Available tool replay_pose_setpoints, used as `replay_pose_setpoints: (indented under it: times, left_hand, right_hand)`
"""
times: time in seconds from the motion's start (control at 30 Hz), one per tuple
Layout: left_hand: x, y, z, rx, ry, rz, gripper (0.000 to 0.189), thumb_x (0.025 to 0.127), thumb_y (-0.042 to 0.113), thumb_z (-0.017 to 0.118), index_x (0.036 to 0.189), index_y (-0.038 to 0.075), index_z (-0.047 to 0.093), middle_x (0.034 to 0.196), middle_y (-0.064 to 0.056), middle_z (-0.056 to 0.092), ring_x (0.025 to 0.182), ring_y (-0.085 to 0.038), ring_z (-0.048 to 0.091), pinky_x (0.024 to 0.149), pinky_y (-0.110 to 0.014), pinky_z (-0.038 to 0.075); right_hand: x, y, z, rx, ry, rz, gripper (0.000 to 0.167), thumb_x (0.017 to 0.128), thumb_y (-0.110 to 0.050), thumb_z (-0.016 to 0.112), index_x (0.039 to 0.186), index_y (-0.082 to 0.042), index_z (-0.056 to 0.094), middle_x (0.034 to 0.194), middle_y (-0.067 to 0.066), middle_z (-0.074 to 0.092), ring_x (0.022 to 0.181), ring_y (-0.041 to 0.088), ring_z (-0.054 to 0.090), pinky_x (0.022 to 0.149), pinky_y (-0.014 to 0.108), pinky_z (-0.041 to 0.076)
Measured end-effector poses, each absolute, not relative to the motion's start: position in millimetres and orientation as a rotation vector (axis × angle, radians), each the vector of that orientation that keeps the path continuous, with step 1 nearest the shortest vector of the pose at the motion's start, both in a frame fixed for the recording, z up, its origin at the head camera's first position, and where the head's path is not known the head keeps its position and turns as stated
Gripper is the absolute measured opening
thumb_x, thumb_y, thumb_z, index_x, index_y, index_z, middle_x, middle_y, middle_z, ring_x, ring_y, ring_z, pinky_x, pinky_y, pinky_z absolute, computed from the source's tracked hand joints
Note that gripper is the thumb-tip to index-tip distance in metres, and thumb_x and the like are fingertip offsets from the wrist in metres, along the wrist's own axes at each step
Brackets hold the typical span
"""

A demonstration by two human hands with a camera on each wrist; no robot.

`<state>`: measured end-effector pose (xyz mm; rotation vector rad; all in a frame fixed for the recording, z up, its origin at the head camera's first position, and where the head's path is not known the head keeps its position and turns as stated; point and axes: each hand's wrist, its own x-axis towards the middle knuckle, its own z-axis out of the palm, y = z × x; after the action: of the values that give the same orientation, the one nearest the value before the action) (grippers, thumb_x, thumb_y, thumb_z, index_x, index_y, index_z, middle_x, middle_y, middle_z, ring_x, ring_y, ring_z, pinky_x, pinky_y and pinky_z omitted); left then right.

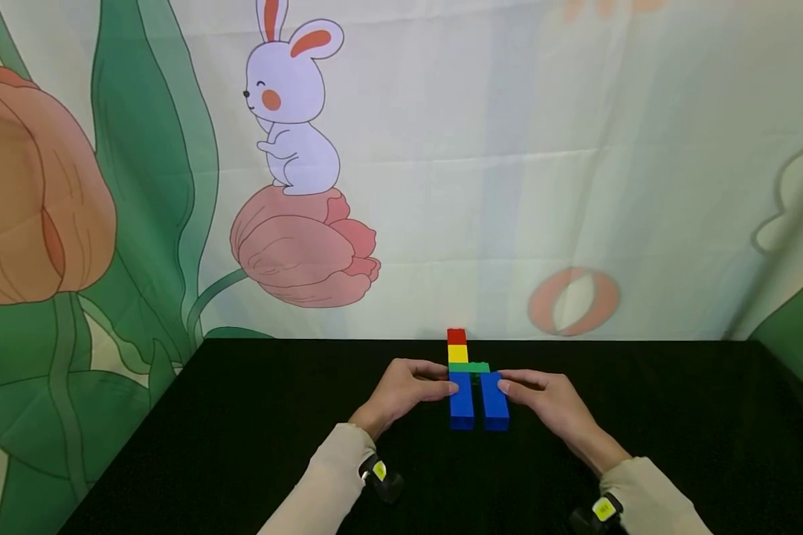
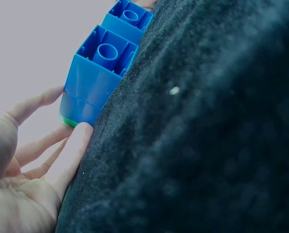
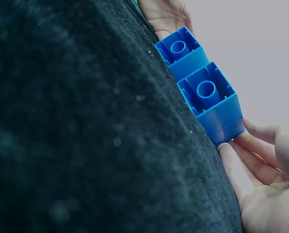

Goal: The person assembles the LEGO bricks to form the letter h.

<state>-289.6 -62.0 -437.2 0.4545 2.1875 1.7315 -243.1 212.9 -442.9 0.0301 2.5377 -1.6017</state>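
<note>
A figure of toy building bricks lies on the black table between my hands. Two blue legs, the left one and the right one, point toward me side by side with a gap between them. Beyond them a green brick spans crosswise, then a yellow brick and a red brick continue on the left side. My left hand grips the figure's left side near the green brick. From the right, my right hand holds the right leg's upper end. Both wrist views show the hollow blue undersides.
The black cloth-covered table ends at a pale hanging cloth printed with a rabbit and tulips, just behind the red brick. Dark wrist devices sit at both cuffs.
</note>
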Motion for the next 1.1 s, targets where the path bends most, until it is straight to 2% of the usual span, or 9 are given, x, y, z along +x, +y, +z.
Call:
replay_pose_setpoints:
  times: [0.43,0.63,0.83,1.1]
  left_hand:
    - [-291.5,-59.1,-439.0,0.45,2.159,1.747,0.043,0.098,0.024,0.08,0.134,0.003,0.07,0.123,-0.01,0.072,0.104,-0.023,0.073,0.1,-0.039,0.058]
    - [-293.5,-62.0,-438.9,0.408,2.117,1.786,0.044,0.099,0.02,0.079,0.136,0.0,0.067,0.126,-0.012,0.071,0.107,-0.027,0.074,0.098,-0.038,0.059]
    - [-292.9,-64.3,-436.2,0.378,2.114,1.799,0.044,0.1,0.023,0.077,0.136,-0.001,0.066,0.129,-0.012,0.07,0.11,-0.028,0.074,0.099,-0.036,0.059]
    - [-288.4,-61.4,-434.1,0.383,2.216,1.742,0.043,0.099,0.027,0.078,0.133,0.001,0.069,0.126,-0.011,0.071,0.106,-0.024,0.073,0.097,-0.037,0.06]
  right_hand:
    - [-245.0,216.0,-444.2,0.053,2.546,-1.586,0.059,0.101,-0.05,0.069,0.146,-0.014,0.064,0.15,0.021,0.058,0.134,0.042,0.058,0.111,0.073,0.038]
    - [-247.6,213.1,-443.2,0.023,2.525,-1.601,0.061,0.102,-0.051,0.067,0.148,-0.012,0.061,0.151,0.021,0.057,0.133,0.042,0.058,0.112,0.073,0.037]
    - [-249.4,211.2,-442.6,0.015,2.489,-1.624,0.061,0.103,-0.051,0.065,0.149,-0.011,0.06,0.149,0.02,0.059,0.13,0.04,0.062,0.113,0.074,0.034]
    - [-248.5,217.5,-439.3,-0.034,2.435,-1.633,0.062,0.103,-0.047,0.066,0.149,-0.006,0.058,0.147,0.023,0.059,0.125,0.037,0.066,0.114,0.072,0.035]
